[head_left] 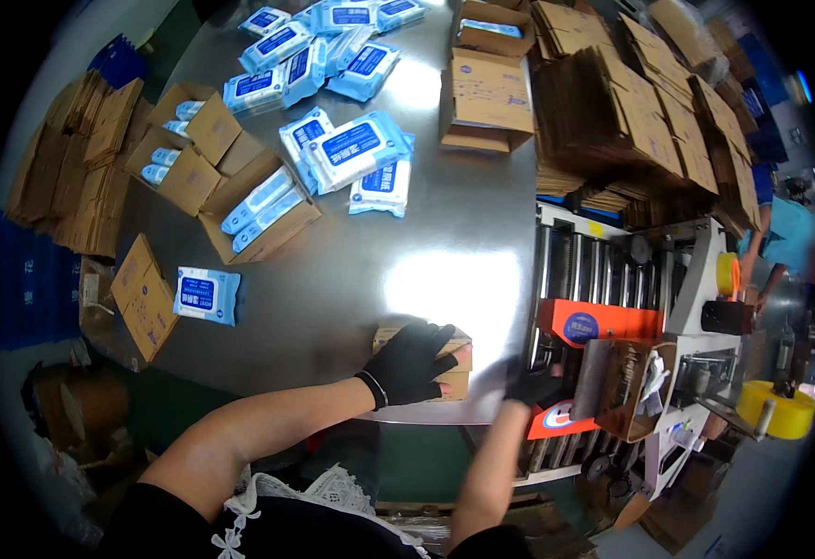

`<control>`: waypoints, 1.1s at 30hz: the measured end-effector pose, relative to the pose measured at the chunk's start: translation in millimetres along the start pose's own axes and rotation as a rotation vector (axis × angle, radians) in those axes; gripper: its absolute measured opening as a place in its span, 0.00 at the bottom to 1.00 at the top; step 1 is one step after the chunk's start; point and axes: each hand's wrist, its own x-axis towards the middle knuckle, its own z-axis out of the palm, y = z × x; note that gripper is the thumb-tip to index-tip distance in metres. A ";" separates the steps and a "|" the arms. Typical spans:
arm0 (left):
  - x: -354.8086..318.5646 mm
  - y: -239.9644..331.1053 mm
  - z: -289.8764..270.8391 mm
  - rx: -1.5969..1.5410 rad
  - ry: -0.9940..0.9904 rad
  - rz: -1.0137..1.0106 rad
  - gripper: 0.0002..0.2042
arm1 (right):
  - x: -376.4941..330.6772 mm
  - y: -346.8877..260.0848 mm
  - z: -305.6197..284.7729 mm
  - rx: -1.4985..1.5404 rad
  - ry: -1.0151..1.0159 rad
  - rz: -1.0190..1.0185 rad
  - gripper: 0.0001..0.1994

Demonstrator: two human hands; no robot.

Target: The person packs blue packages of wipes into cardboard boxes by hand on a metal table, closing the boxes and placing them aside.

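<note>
My left hand [412,363], in a black fingerless glove, grips a small cardboard box [459,384] at the near edge of the metal table. Its fingers reach over the top flaps and the thumb lies along the near side. Smeared by motion, my right hand [533,387] is right of that box, beside the orange-fronted taping machine [603,321]; its fingers cannot be made out. A blue and white wipes pack [207,295] lies to the left, next to a flattened carton [143,298]. Beyond it, an open box [272,238] holds two packs on edge.
Loose wipes packs [352,154] lie in piles at the table's middle and far end. More filled boxes [184,154] stand at the left. Stacks of flattened cartons [626,112] rise at the far right. A roller conveyor [594,265] runs alongside the table [333,279].
</note>
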 end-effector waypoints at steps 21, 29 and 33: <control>-78.8 -159.3 -174.3 0.480 0.220 -0.862 0.15 | -58.6 -90.6 70.5 -1.417 -1.109 -1.100 0.20; -92.8 -61.9 -95.1 0.324 0.187 -0.335 0.07 | -51.0 -94.3 51.0 -1.126 -1.206 -1.191 0.19; -83.8 -23.6 -72.2 0.294 -0.047 -0.150 0.09 | -178.0 -36.1 96.6 -1.007 -1.094 -0.326 0.14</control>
